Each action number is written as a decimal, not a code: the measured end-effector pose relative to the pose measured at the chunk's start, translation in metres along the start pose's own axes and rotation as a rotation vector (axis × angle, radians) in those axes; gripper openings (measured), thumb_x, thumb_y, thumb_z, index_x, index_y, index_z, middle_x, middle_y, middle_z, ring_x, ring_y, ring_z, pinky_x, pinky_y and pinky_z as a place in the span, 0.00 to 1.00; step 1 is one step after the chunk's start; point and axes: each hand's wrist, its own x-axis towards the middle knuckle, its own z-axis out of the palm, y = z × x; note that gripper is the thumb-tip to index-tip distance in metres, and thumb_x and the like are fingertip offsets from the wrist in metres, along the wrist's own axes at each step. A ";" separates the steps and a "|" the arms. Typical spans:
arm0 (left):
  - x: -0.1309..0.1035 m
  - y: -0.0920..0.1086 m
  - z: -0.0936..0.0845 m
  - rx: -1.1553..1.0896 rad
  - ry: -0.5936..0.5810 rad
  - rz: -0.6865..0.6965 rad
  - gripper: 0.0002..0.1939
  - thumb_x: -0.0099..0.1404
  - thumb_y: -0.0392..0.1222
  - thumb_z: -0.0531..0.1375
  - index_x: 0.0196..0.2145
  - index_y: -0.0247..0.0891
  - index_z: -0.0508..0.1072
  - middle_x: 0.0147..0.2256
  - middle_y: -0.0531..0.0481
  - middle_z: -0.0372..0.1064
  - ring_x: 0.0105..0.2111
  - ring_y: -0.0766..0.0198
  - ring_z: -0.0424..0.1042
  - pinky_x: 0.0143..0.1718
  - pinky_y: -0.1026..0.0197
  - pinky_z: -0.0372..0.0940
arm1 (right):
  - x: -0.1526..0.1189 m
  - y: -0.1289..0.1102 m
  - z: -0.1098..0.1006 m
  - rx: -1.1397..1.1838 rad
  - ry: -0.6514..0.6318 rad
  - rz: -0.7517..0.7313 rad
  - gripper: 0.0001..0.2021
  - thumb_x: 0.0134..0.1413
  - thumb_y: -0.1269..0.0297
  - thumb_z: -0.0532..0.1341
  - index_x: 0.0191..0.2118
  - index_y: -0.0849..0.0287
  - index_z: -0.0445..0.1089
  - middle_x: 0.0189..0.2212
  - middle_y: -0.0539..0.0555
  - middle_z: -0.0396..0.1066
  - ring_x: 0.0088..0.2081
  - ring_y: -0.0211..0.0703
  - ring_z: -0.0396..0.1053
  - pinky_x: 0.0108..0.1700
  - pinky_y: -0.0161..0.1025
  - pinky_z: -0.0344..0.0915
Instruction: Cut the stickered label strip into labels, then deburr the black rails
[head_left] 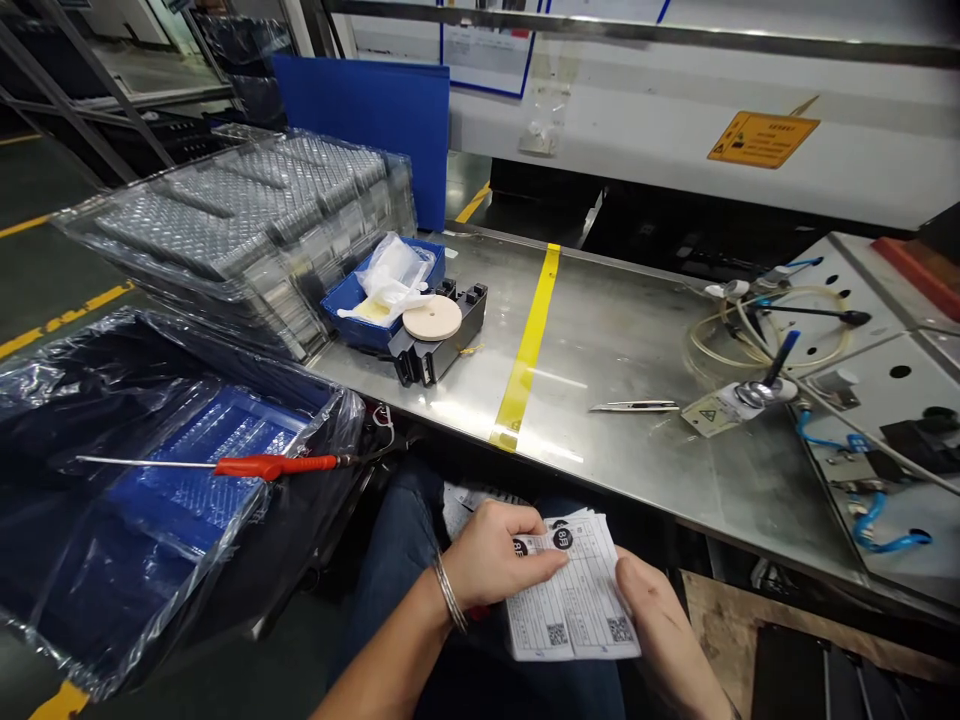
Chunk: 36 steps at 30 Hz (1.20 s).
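Note:
Printed paper slips [574, 605] with QR codes and black round marks are held over my lap, below the table's front edge. My left hand [499, 555], with silver bangles at the wrist, is closed on their upper left part, the thumb lying across the front. At their right edge my right hand [660, 615] grips them, thumb in front and the other fingers hidden behind. More papers [480, 497] lie partly hidden behind my left hand.
The metal table [607, 350] holds tweezers [637, 407], a black fixture with a round disc [433, 319], and a blue bin [341, 300]. Stacked clear trays [247, 220] stand left. A red-handled tool [274, 466] extends over a lined crate [330, 400]. Tubed equipment [892, 370] stands right.

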 end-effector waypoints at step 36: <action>-0.004 -0.001 0.001 -0.092 0.015 -0.037 0.17 0.45 0.47 0.68 0.21 0.34 0.65 0.21 0.58 0.60 0.22 0.73 0.55 0.22 0.69 0.52 | 0.005 0.013 0.010 0.075 -0.115 -0.028 0.16 0.47 0.51 0.64 0.38 0.57 0.75 0.27 0.53 0.73 0.27 0.39 0.68 0.29 0.34 0.64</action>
